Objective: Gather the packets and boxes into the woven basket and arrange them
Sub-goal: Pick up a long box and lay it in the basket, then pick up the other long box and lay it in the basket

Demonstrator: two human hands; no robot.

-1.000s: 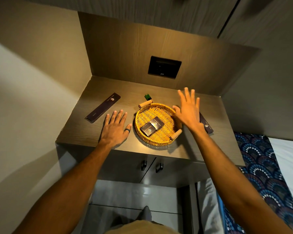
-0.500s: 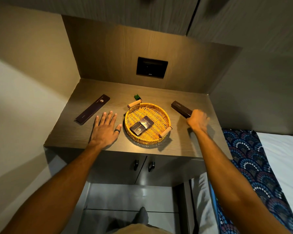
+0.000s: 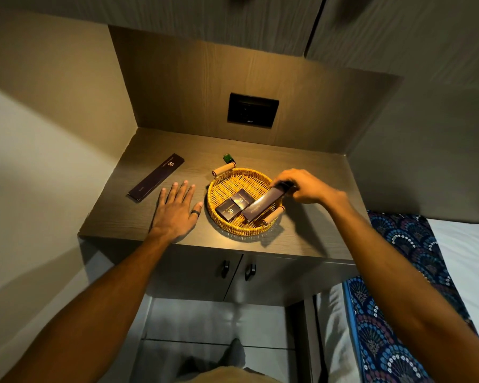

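A round woven basket [image 3: 227, 181] with two wooden handles sits in the middle of the wooden counter. Two small dark boxes [image 3: 235, 204] lie flat inside it. My right hand [image 3: 304, 186] grips one end of a long dark packet [image 3: 263, 203], which slants down into the basket's right side. A second long dark packet [image 3: 156, 176] lies on the counter at the left. My left hand [image 3: 176, 210] rests flat on the counter just left of the basket, fingers spread, holding nothing.
A small green object [image 3: 227, 158] stands behind the basket's far handle. A dark switch plate [image 3: 252, 110] is set in the back panel. Walls close the counter [image 3: 310, 236] on the left and back. A patterned bed [image 3: 415, 272] lies at the right, cabinet doors below.
My right hand lifted the long packet from the counter right of the basket and carried it left over the basket. The left hand stayed flat on the counter.
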